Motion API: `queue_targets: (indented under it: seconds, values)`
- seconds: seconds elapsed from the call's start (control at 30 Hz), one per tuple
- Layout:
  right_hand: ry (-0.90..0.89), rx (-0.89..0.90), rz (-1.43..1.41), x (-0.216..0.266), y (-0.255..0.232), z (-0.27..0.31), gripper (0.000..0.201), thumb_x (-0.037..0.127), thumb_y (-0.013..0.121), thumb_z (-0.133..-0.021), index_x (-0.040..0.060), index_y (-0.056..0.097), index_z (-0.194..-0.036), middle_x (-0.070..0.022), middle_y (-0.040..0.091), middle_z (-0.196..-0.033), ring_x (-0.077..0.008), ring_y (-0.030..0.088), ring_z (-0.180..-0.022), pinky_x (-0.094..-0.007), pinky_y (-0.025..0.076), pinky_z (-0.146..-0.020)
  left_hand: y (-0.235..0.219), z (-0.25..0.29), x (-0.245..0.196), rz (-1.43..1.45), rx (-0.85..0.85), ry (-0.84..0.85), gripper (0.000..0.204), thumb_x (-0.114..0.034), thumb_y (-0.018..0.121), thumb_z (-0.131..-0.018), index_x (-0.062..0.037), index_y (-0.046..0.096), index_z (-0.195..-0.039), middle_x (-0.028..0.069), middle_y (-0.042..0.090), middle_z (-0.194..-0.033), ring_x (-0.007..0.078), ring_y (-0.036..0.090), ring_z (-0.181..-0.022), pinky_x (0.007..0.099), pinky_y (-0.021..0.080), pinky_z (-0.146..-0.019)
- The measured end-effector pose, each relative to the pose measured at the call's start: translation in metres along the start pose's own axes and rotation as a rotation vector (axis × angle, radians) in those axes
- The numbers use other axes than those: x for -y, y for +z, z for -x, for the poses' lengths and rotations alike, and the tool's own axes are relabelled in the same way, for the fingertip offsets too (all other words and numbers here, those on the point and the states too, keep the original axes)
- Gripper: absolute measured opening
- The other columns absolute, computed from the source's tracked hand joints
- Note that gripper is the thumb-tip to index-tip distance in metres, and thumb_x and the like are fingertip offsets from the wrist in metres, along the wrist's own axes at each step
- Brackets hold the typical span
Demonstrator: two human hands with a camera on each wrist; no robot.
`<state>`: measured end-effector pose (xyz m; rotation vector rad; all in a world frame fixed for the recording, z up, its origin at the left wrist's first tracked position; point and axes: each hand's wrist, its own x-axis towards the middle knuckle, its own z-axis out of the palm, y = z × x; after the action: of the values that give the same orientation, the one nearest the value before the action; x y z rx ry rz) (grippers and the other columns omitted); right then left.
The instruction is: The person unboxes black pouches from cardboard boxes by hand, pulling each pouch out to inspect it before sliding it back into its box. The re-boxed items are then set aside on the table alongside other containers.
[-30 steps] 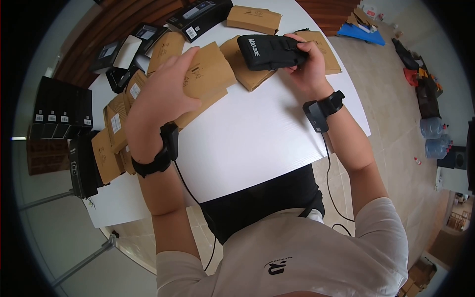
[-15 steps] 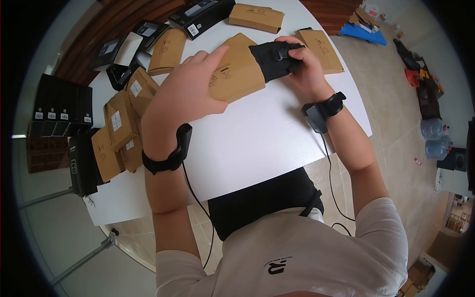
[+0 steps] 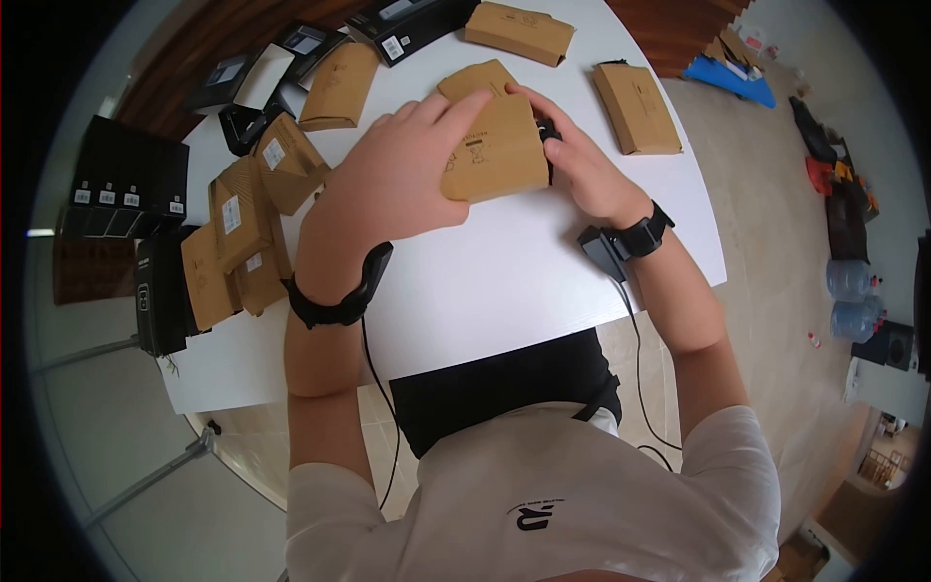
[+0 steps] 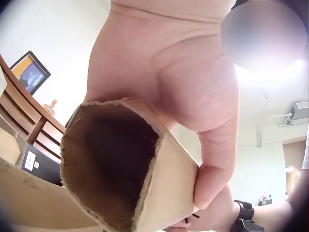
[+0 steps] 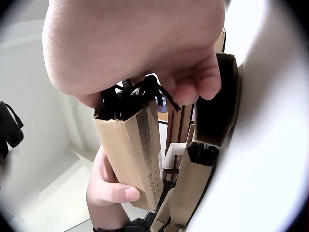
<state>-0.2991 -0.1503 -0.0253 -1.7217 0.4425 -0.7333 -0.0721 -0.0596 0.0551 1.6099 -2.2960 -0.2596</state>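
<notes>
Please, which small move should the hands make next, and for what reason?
Probably the right hand should gently press the black straps into the cardboard sleeve, while the left hand steadies it: the straps stick out of the sleeve's open end, the right hand is at that end, and the left hand grips the sleeve.

I'm reading the cardboard carton [image 3: 499, 155] as matt and papery, its cut rim [image 4: 147, 181] showing rough and fibrous on my left wrist feed. The tabletop [image 3: 495, 291] is looking smooth with a soft sheen, and the floor tiles [image 3: 766, 194] are reflecting faintly. I'm also picking out translucent plastic water jugs [image 3: 849, 281], wooden slats [image 4: 21, 118] and a matt cloth T-shirt [image 3: 630, 485].
</notes>
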Motion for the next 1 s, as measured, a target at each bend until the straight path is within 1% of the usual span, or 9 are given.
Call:
queue_targets:
  seconds: [0.07,0.2,0.3,0.4,0.5,0.67,0.8,0.93,1.0]
  values:
    - [-0.029,0.038,-0.01,-0.007,0.0,0.002,0.066,0.044,0.044,-0.1,0.0111,0.028,-0.156,-0.0068,0.053,-0.123,-0.0105,0.046,-0.085,-0.0238,0.042,-0.074,0.001,0.0,-0.005,-0.019,0.012,-0.016,0.091,-0.013,0.076,-0.062,-0.0105,0.042,-0.146,0.015,0.057,-0.111,0.0357,0.056,-0.103,0.0398,0.049,-0.09]
    - [-0.166,0.033,0.063,-0.015,0.001,-0.004,0.084,0.066,0.04,-0.097,0.0082,0.025,-0.156,-0.0158,0.054,-0.134,-0.0236,0.059,-0.104,-0.031,0.046,-0.09,0.004,0.001,-0.021,-0.126,0.012,-0.057,0.091,-0.016,0.078,-0.063,-0.0112,0.041,-0.147,0.014,0.056,-0.109,0.0341,0.056,-0.102,0.0397,0.049,-0.089]
    - [-0.169,0.015,0.124,-0.008,0.001,-0.003,0.083,0.067,0.04,-0.097,0.0063,0.031,-0.152,-0.0188,0.057,-0.134,-0.0293,0.06,-0.113,-0.0338,0.045,-0.097,0.003,0.007,-0.027,-0.115,0.029,-0.065,0.093,-0.017,0.076,-0.063,-0.0055,0.039,-0.147,0.0155,0.057,-0.107,0.0335,0.057,-0.1,0.0397,0.047,-0.088]
    - [-0.21,0.005,0.096,-0.001,-0.002,-0.005,0.073,0.063,0.039,-0.099,0.0027,0.051,-0.137,-0.0161,0.065,-0.111,-0.0255,0.062,-0.098,-0.0322,0.047,-0.088,0.0,0.025,-0.041,-0.063,0.069,-0.12,0.092,-0.018,0.076,-0.064,-0.0072,0.039,-0.147,0.0159,0.055,-0.111,0.0352,0.055,-0.105,0.0411,0.045,-0.093]
    - [-0.083,-0.083,0.124,0.002,-0.006,-0.005,0.057,0.048,0.041,-0.103,-0.0015,0.069,-0.103,-0.0055,0.055,-0.075,-0.0148,0.049,-0.072,-0.029,0.043,-0.069,0.009,0.052,-0.053,0.022,0.143,-0.152,0.091,-0.018,0.075,-0.065,-0.0086,0.037,-0.148,0.0169,0.054,-0.116,0.037,0.052,-0.111,0.043,0.043,-0.099]
    - [0.015,-0.263,0.06,-0.025,-0.015,-0.011,0.039,0.03,0.048,-0.104,-0.0015,0.068,-0.095,0.0025,0.051,-0.073,-0.0091,0.044,-0.071,-0.0265,0.039,-0.065,0.043,0.081,-0.055,0.084,0.237,-0.174,0.094,-0.017,0.074,-0.064,-0.0088,0.036,-0.149,0.0167,0.053,-0.119,0.0367,0.051,-0.115,0.0441,0.041,-0.101]
    - [0.079,-0.682,0.036,-0.05,-0.026,-0.02,0.027,0.024,0.058,-0.1,0.0013,0.065,-0.087,0.0044,0.053,-0.077,-0.0055,0.044,-0.074,-0.0245,0.038,-0.065,0.052,0.089,-0.053,0.107,0.187,-0.168,0.094,-0.016,0.074,-0.064,-0.0091,0.036,-0.149,0.0164,0.052,-0.121,0.0362,0.049,-0.117,0.0442,0.039,-0.103]
    - [0.121,-0.75,-0.051,-0.049,-0.027,-0.022,0.017,0.022,0.062,-0.098,0.007,0.061,-0.091,0.0049,0.054,-0.081,-0.0055,0.044,-0.076,-0.0234,0.038,-0.067,0.058,0.084,-0.049,0.041,0.089,-0.107,0.089,-0.015,0.074,-0.065,-0.0095,0.04,-0.147,0.0174,0.051,-0.123,0.0363,0.047,-0.12,0.0475,0.035,-0.106]
    - [0.135,-0.72,-0.149,-0.04,-0.018,-0.023,0.012,0.02,0.064,-0.097,0.0096,0.059,-0.095,0.0033,0.053,-0.08,-0.0047,0.044,-0.068,-0.0226,0.037,-0.059,0.064,0.078,-0.045,-0.05,-0.003,-0.047,0.084,-0.016,0.074,-0.066,-0.0099,0.043,-0.144,0.0175,0.052,-0.123,0.0365,0.047,-0.121,0.0492,0.034,-0.107]
